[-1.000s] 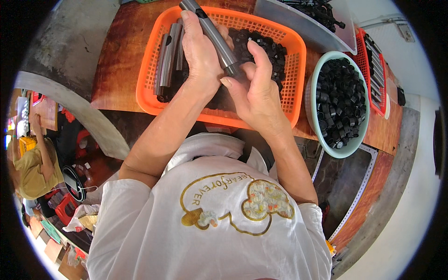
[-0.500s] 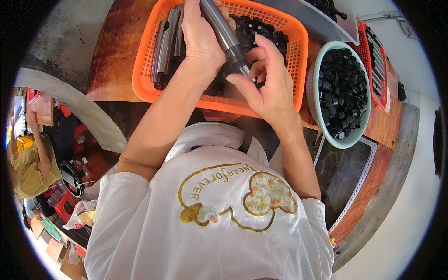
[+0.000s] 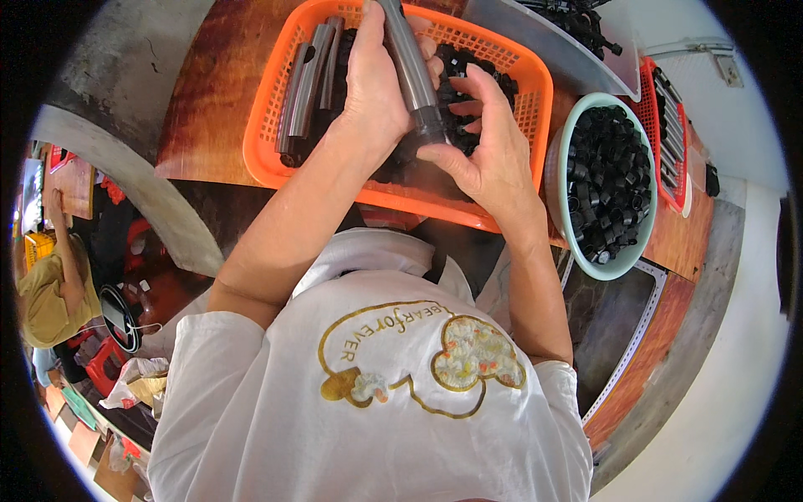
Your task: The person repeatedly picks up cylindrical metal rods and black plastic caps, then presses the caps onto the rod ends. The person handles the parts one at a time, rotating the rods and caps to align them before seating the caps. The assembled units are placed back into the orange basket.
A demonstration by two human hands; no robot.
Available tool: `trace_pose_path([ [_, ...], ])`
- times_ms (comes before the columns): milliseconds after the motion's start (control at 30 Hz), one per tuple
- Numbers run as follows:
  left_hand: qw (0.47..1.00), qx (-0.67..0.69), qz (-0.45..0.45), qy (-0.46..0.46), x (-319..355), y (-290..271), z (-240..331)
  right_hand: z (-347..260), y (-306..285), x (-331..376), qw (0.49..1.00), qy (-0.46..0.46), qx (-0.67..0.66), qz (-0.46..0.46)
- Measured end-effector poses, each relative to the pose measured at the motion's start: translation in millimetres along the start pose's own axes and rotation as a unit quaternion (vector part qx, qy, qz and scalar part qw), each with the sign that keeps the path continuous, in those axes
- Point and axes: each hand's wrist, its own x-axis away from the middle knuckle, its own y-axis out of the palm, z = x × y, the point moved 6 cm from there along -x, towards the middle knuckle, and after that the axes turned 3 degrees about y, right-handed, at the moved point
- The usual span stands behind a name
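A grey metal tube (image 3: 407,71) slants over the orange basket (image 3: 258,155), gripped along its length by my left hand (image 3: 374,94). Its lower end carries a black plastic collar (image 3: 429,125). My right hand (image 3: 495,155) is curved about that end, the thumb pressed to the collar's bottom and the fingertips close against its side; the index finger is raised. Detail just under the collar is blurred. In the basket, several similar tubes (image 3: 311,79) lie at the left, and small black plastic parts (image 3: 489,74) fill the right side. My forearms hide part of the basket.
A pale green bowl (image 3: 562,167) full of black rings stands right of the basket. Beyond it are a red basket (image 3: 669,188) with metal tubes and a clear bin (image 3: 577,63) with black parts. A co-worker in a mustard shirt (image 3: 58,293) is at far left.
Both hands and the tube have shifted slightly right and down in view. The shiny rod that showed below the collar is no longer visible, and my right thumb sits nearer the collar.
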Motion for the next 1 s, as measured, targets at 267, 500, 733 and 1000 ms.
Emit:
trace_pose_path([
  [267, 0.996, -0.069, -0.042, 0.03, 9.1, 12.3, 4.7, -0.2, -6.9, -6.3, 1.0, -0.02, -0.011, -0.013],
  [500, 0.994, -0.069, -0.052, 0.064, 6.5, 11.1, 6.8, -12.3, -0.9, 6.2, 0.998, 0.061, -0.032, -0.009],
  [733, 0.995, -0.046, -0.034, 0.084, 9.6, 9.7, 6.5, -18.5, 22.1, 19.0, 0.955, 0.182, -0.23, -0.048],
  [1000, 0.994, -0.067, -0.018, 0.084, 12.7, 13.0, 7.7, -33.6, 19.1, 13.2, 0.993, 0.022, -0.118, 0.011],
])
